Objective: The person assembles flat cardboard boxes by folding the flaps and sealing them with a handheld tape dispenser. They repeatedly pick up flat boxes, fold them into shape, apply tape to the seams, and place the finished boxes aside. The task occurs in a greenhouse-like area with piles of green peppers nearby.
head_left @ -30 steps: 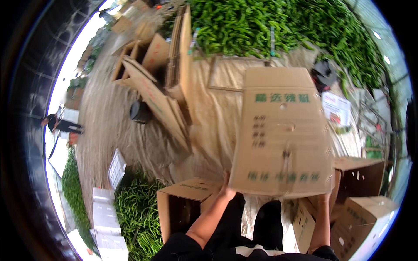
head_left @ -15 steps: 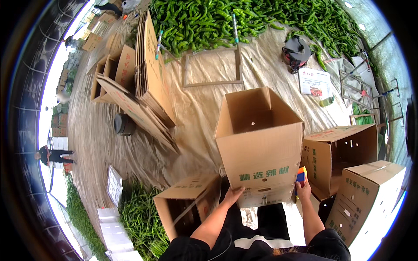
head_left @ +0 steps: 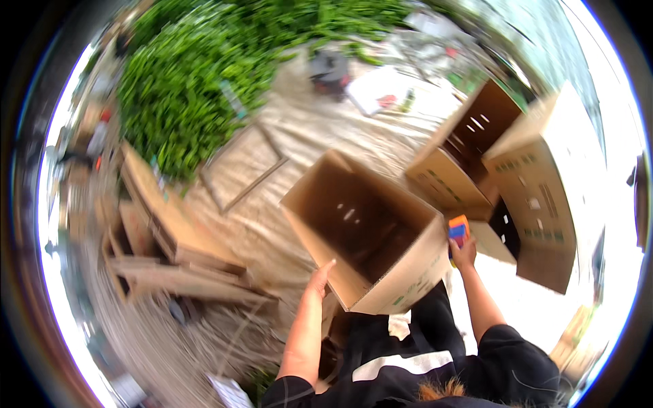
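Far to the left of the fingers, flattened cardboard sheets (head_left: 160, 238) lay stacked on the pale ground cloth (head_left: 299, 143), and beyond them, well away from both hands, spread a large heap of green vegetables (head_left: 197, 75).

The left hand (head_left: 320, 280) was pressed flat against the near left corner of the open cardboard box (head_left: 364, 234). Its fingers were stretched out and loose, touching the box wall and not curled around it. The box stood tilted between the two hands, with its open mouth facing up and away from the person, and its empty brown inside was visible.

The right hand (head_left: 464, 253) was at the right wall of the same box. Its fingers were closed around a small orange and blue tool (head_left: 458, 231), which stood up just above them.

To the right of these fingers, close by, two more cardboard boxes (head_left: 537, 177) stood tilted, touching each other.
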Demonstrator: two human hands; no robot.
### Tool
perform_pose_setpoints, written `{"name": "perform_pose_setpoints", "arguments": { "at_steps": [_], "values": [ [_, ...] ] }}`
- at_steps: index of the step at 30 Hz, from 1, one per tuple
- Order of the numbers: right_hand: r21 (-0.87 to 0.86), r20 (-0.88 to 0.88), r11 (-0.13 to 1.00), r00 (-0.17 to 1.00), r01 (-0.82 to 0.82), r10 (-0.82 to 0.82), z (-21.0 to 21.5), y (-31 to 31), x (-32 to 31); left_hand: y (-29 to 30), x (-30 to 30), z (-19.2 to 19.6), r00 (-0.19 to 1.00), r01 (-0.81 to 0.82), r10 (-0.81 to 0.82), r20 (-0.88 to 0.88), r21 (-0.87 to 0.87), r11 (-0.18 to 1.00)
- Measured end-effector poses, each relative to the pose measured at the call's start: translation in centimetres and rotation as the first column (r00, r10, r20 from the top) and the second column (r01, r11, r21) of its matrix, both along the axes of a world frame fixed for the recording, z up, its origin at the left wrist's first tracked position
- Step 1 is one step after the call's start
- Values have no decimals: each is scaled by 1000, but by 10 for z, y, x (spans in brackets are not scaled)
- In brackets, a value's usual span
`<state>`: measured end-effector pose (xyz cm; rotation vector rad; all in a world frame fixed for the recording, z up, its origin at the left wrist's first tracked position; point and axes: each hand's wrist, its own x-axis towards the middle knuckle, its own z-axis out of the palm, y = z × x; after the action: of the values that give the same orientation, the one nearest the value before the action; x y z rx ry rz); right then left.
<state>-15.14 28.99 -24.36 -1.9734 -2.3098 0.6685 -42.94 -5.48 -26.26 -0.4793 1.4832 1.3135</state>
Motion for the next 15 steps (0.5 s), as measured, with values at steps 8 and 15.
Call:
{"name": "perform_pose_setpoints", "arguments": {
  "at_steps": [8, 15],
  "values": [
    [-459, -310, 877, 899, 143, -309, 64, -52, 63, -5, 50, -44, 886, 297, -249, 391, -65, 953],
    [-405, 171, 865, 954, 296, -247, 72, -80, 168, 4, 220, -56, 894, 281, -280, 351, 49, 958]
  ]
}}
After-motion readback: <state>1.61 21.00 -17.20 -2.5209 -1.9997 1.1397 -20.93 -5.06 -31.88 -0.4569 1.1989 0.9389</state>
